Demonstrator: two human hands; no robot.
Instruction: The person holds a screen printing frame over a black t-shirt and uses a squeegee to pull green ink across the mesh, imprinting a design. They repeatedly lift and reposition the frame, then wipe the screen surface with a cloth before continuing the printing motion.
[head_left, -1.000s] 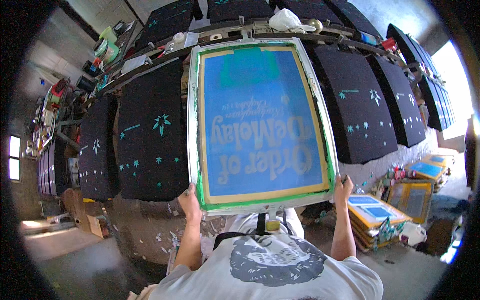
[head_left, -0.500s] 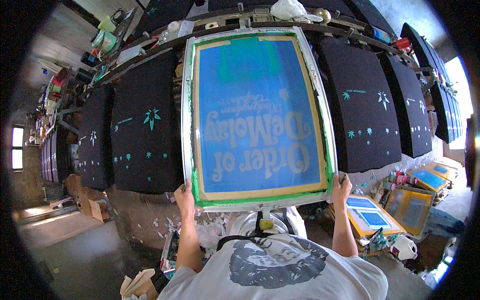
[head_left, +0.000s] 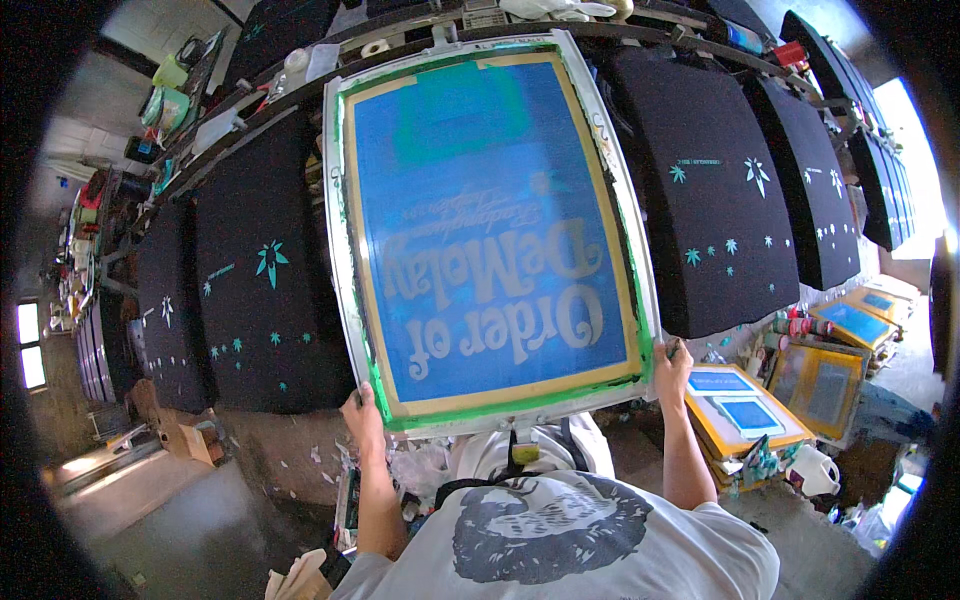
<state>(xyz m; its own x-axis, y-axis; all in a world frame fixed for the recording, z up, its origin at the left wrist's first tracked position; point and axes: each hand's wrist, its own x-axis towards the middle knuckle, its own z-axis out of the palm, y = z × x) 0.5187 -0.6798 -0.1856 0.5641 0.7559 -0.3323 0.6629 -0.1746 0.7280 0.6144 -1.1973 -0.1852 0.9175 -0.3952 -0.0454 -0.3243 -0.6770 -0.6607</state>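
Note:
Before me is a large screen-printing frame [head_left: 470, 190] with blue mesh, a yellow taped border and green-smeared light metal edges. Pale mirrored lettering shows in its mesh. At the frame's near left corner my left hand [head_left: 364, 415] is closed around the edge. My right hand [head_left: 672, 372] grips the near right corner in the same way. Under and beside the frame are dark fabric pieces; those to the left [head_left: 258, 270] and right [head_left: 705, 190] carry teal and white leaf prints. What lies directly beneath the mesh is hidden.
A rail with clutter, including a tape roll [head_left: 375, 48], runs along the far side. More printing screens [head_left: 735, 410] are stacked low at the right, near a white jug [head_left: 815, 468]. Torn cardboard [head_left: 298, 578] is at the lower left. A yellow-green block [head_left: 523, 454] hangs below the frame.
The view has shifted and turned a little, so the surroundings sit differently. The frame appears slightly more tilted, its far end further left. Both hands keep their hold on its near corners.

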